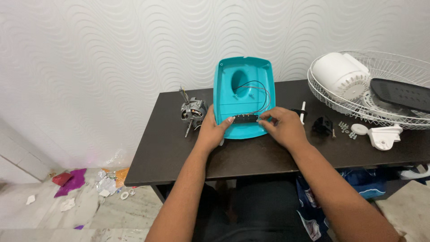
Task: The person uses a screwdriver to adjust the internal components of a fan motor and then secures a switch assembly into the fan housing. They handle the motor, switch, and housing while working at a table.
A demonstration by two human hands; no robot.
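Teal housing (244, 85) stands at the worktop's (170, 148) twelve o'clock edge; left hand (212, 130) and right hand (282, 125) fingers pinch a black switch strip (245, 118) against it, motor (192, 111) at nine o'clock.

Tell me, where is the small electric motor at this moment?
In the head view, the electric motor stands on the left part of the dark table, near the wall, just left of the turquoise plastic housing and beside the left hand.
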